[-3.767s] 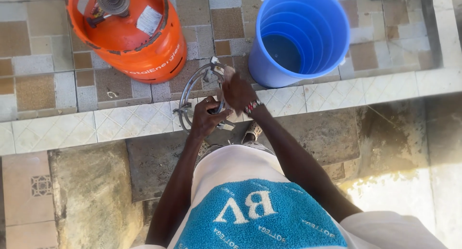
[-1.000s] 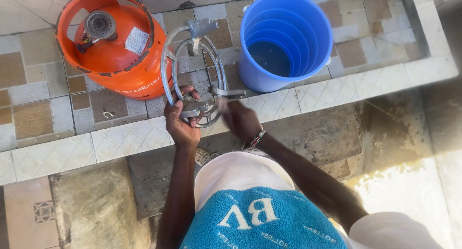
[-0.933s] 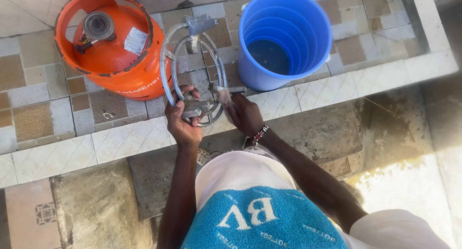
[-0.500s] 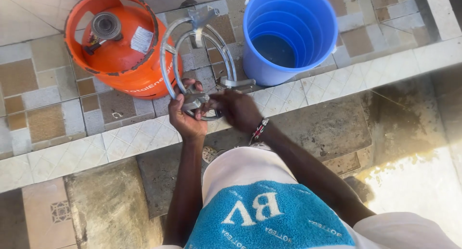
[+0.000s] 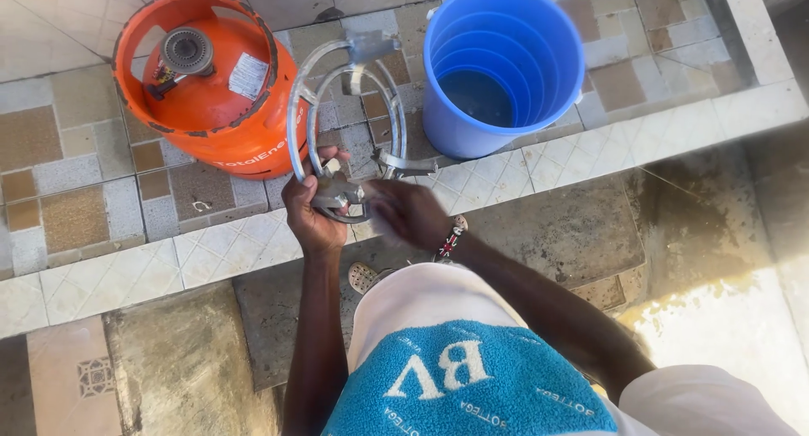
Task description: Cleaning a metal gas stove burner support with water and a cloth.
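Head view: L hand (image 5: 310, 207) closed round near rim of metal ring stand (image 5: 345, 128), which sits just right of orange gas cylinder (image 5: 206, 86) w/ blue bucket (image 5: 501, 65) further right; R hand (image 5: 409, 213), blurred, touches ring's near edge, grip unclear.

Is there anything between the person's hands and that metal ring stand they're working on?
Nothing visible. The left hand already grips the near edge of the metal ring stand, and the right hand is at the same edge, blurred. The orange gas cylinder and blue bucket stand off to either side.
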